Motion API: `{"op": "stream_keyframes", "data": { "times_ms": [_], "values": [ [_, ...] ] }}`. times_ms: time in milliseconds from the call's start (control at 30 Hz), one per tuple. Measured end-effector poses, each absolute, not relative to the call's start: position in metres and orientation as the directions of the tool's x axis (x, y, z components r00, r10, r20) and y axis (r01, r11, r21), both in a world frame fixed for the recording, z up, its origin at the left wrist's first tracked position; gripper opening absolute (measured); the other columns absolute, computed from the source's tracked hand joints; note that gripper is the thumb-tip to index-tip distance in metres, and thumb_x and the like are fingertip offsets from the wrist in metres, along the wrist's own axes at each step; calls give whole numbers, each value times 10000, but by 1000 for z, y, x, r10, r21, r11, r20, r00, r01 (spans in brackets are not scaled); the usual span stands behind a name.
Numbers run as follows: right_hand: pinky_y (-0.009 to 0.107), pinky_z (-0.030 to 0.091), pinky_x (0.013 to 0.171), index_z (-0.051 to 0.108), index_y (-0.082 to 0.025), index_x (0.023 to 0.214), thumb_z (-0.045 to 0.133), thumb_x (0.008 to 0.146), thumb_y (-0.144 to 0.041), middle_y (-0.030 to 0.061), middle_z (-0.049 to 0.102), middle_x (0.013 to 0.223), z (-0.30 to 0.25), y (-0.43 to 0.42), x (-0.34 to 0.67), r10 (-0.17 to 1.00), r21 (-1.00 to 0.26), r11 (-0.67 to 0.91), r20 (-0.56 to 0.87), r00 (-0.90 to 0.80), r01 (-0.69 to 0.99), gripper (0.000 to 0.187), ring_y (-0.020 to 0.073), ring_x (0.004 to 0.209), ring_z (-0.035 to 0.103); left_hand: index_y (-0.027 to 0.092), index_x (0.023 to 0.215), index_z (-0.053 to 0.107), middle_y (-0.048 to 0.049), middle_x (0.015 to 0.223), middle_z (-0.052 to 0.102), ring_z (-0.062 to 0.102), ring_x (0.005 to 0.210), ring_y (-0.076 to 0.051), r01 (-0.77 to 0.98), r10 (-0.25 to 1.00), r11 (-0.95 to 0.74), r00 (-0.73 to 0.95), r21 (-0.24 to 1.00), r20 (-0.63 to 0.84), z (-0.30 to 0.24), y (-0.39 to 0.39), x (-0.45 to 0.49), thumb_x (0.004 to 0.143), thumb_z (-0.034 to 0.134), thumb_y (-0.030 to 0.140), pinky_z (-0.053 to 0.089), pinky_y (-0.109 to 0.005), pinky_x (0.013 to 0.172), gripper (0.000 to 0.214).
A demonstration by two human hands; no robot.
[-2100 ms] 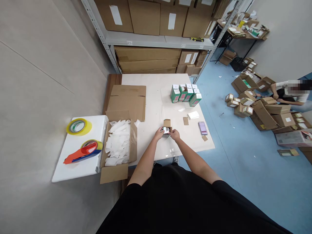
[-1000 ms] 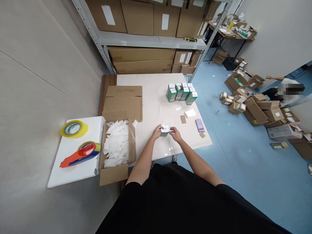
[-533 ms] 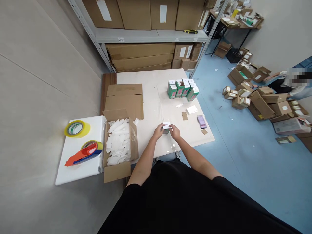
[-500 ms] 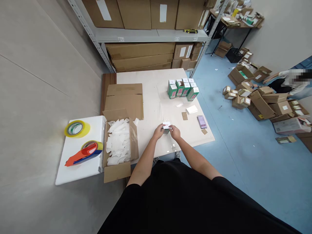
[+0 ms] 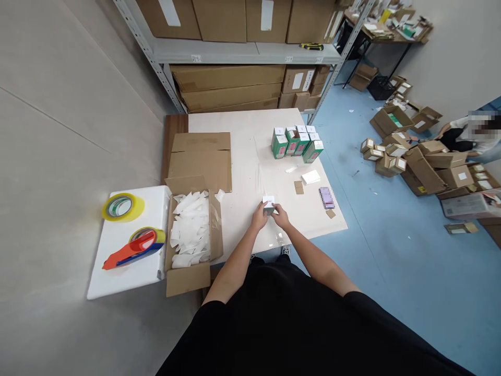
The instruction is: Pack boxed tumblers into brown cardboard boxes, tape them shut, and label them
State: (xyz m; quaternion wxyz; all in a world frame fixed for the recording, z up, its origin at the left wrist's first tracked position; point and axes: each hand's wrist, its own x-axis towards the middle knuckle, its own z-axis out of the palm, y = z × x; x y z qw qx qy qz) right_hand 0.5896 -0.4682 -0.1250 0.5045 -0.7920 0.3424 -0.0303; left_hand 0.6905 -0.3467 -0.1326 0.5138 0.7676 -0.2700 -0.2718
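Observation:
Both my hands grip one small green box with a white top (image 5: 268, 202) just above the white table (image 5: 242, 172). My left hand (image 5: 259, 215) closes on its left side and my right hand (image 5: 280, 215) on its right side. Farther back on the table stands a cluster of several matching green boxes (image 5: 295, 143). A white card (image 5: 310, 177), a brown cardboard piece (image 5: 299, 187) and a purple item (image 5: 325, 197) lie to the right of my hands.
An open carton of white bags (image 5: 190, 230) sits left of my hands, with flat cardboard (image 5: 201, 159) behind it. A yellow tape roll (image 5: 122, 206) and a red tape dispenser (image 5: 133, 246) rest on a white board. Shelves hold large cartons (image 5: 230, 86). A person (image 5: 475, 141) sits among boxes at right.
The small brown box that stood open with its flap up is now shut under a white top. My hands have stayed on it and raised it slightly.

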Motion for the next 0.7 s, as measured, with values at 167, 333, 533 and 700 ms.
{"op": "stream_keyframes", "data": {
  "times_ms": [167,333,533,700],
  "values": [
    [378,511,1130,576,-276,1463,557,808,-140,28,615,1513,-125,-478,618,-521,-853,-238,-291,802,-464,669,211,1334,627,285,1530,571,-75,1526,603,626,1314,-344,-77,-627,-423,744,903,-231,-119,-354,709,872,598,91,469,-477,1154,687],
    [375,518,1118,566,-277,1489,513,852,-113,12,641,1472,-114,-499,683,-459,-853,-327,-233,858,-406,659,214,1265,654,328,1544,560,-39,1365,715,680,1212,-323,-62,-537,-465,813,883,-226,-107,-359,768,911,620,169,460,-434,1133,655],
    [479,540,1075,487,-298,1577,549,872,-84,40,717,1345,-123,-503,743,-279,-774,-460,-338,899,-434,740,303,1194,693,315,1475,630,-37,1411,692,657,1247,-317,-52,-454,-518,862,854,-223,-119,-358,825,917,626,167,440,-430,1157,577],
    [514,515,1128,343,-290,1669,574,768,-14,82,591,1542,-132,-496,738,-199,-766,-503,-349,916,-401,970,341,1356,617,308,1457,645,-66,1496,633,603,1342,-330,-2,-494,-453,833,892,-248,-129,-350,827,866,670,132,393,-467,1220,618]
  ]
}}
